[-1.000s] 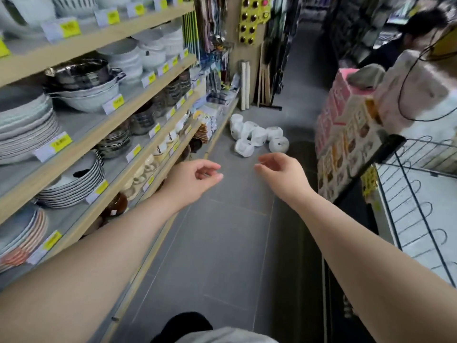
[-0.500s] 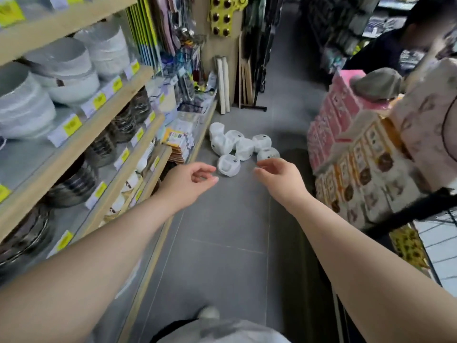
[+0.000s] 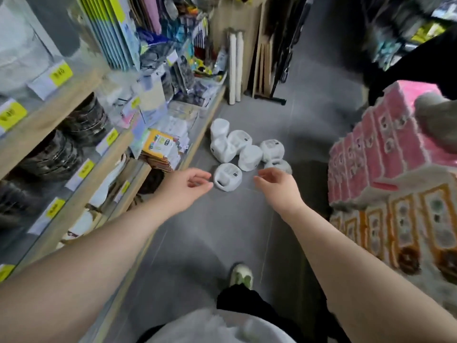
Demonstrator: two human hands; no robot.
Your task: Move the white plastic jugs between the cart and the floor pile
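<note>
Reaching with loosely curled, empty fingers, the left hand (image 3: 184, 188) and right hand (image 3: 277, 186) flank the nearest white wrapped cup (image 3: 227, 176), seemingly light, rigid, breakable, best grasped round its sides

No legible text. Yellow price tags (image 3: 60, 73) on shelf edge (image 3: 74, 100): print blurred, unreadable. Labels on white packs (image 3: 227, 175) on floor: too small to read. Pink boxes (image 3: 376, 144): pattern only, no wording made out.
</note>
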